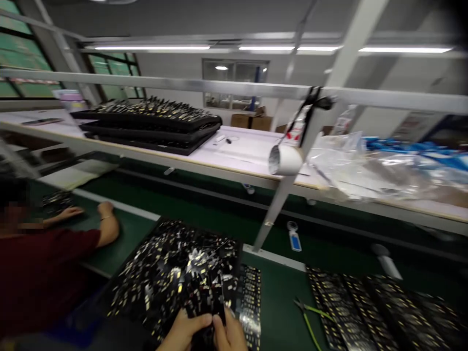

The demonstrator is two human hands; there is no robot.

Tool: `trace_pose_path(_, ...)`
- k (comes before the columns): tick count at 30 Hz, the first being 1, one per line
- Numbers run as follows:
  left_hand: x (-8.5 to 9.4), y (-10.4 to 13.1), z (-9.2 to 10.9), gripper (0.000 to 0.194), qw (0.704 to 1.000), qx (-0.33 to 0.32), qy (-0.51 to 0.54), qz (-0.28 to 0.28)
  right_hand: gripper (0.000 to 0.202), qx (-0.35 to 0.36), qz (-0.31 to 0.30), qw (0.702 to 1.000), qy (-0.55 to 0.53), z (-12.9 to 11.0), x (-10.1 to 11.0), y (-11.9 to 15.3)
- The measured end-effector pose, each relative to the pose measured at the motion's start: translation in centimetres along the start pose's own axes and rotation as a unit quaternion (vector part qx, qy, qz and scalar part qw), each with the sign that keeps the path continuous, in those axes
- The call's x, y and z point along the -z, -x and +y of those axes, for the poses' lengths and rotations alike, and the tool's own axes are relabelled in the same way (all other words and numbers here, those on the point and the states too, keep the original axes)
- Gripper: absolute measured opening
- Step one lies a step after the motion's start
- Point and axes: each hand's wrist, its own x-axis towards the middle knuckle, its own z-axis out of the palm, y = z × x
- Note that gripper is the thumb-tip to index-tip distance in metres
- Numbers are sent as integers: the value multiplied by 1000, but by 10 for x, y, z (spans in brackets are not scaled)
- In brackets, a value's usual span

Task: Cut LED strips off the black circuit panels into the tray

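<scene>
My left hand and my right hand come together at the bottom centre, thumbs almost meeting. Between them they grip a dark bundle of small black pieces, too blurred to name more exactly. Right behind it spreads a wide black tray heaped with many small black parts that have yellow and silver patches. Beside my right hand lies a black panel with rows of the same small parts. Green-handled cutting pliers rest on the green bench further right.
Several black panels with rows of parts lie at the right. A co-worker in a dark red shirt sits at the left. Above the bench runs a shelf with stacked black trays, plastic bags and a white lamp on the post.
</scene>
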Motion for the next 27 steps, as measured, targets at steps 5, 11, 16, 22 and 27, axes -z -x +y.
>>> trace_pose_path(5, 17, -19, -35, 36, 997, -68, -6, 44, 70, 0, 30, 996, 87, 27, -35, -4)
trace_pose_path(11, 50, -59, -22, 39, 982, -119, -137, 59, 67, -76, -59, 994, 60, 26, -53, -49)
trace_pose_path(16, 89, -113, 39, 49, 918, -147, -363, 62, 69, -170, -87, 980, 61, 56, -57, -100)
trace_pose_path(22, 95, -208, 114, 41, 828, -146, -542, -9, 58, -258, -64, 957, 113, 111, -6, -73)
trace_pose_path(27, 68, -280, 144, 58, 740, -100, -657, -99, 63, -341, 0, 920, 191, 148, 34, -27)
